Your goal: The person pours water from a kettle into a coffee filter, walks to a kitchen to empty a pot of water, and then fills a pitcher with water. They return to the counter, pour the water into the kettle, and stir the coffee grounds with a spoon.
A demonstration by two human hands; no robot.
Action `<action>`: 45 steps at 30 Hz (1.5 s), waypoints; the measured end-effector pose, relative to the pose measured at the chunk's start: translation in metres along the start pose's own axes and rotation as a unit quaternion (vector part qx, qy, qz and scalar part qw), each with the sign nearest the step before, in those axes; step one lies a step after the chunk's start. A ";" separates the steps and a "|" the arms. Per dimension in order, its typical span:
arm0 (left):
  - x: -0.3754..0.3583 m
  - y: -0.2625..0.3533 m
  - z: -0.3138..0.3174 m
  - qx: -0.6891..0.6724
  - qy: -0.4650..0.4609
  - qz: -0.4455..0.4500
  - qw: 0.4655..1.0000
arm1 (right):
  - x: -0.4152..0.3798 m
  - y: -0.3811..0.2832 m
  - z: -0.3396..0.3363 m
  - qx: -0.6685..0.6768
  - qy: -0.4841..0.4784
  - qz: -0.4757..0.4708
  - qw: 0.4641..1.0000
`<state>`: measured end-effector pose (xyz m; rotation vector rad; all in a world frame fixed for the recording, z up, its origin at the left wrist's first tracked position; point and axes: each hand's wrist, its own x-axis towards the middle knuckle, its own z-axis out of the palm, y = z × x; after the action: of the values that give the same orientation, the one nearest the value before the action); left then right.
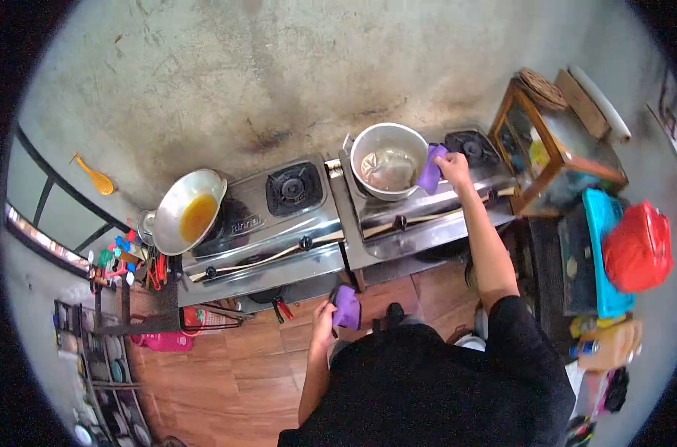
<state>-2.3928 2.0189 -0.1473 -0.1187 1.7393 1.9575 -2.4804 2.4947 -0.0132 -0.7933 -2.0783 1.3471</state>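
Note:
A deep silver pot [362, 173] stands on the right-hand stove [428, 216], with some clear liquid visible at its bottom. At the pot's right side, my right hand [455, 170] is closed on a purple cloth [430, 171], which covers where the pot's handle would be. Lower down, in front of the stoves, my left hand [323, 325] grips another purple cloth [346, 308]; a dark edge shows beside that cloth, too small to name. That hand is apart from the pot.
A wide wok [168, 223] with yellow-brown oil sits on the left stove [271, 216]. A wooden glass-sided cabinet [533, 197] stands to the right, near a blue tray [598, 208] and a red bag [638, 247]. A dish rack [103, 365] stands at lower left.

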 end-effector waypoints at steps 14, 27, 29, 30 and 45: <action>0.013 -0.034 0.004 -0.080 0.263 -0.045 0.960 | 0.158 0.021 0.056 0.042 -0.172 0.080 0.981; 0.014 -0.017 0.013 -0.095 0.237 -0.061 0.965 | 0.146 0.025 0.047 -0.343 0.070 -0.077 0.934; 0.015 -0.014 0.014 -0.088 0.253 -0.062 0.961 | 0.136 0.018 0.042 -0.274 0.125 -0.094 0.949; 0.014 -0.016 0.013 -0.089 0.253 -0.064 0.961 | 0.129 0.013 0.039 -0.200 0.176 -0.111 0.957; 0.027 -0.048 -0.090 -0.137 0.233 -0.062 0.961 | -0.080 0.013 0.159 0.532 0.000 0.105 0.840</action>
<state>-2.4196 1.9447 -0.2173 -0.8263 1.6631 2.1852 -2.5356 2.3445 -0.0915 -0.4869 -0.9180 2.2440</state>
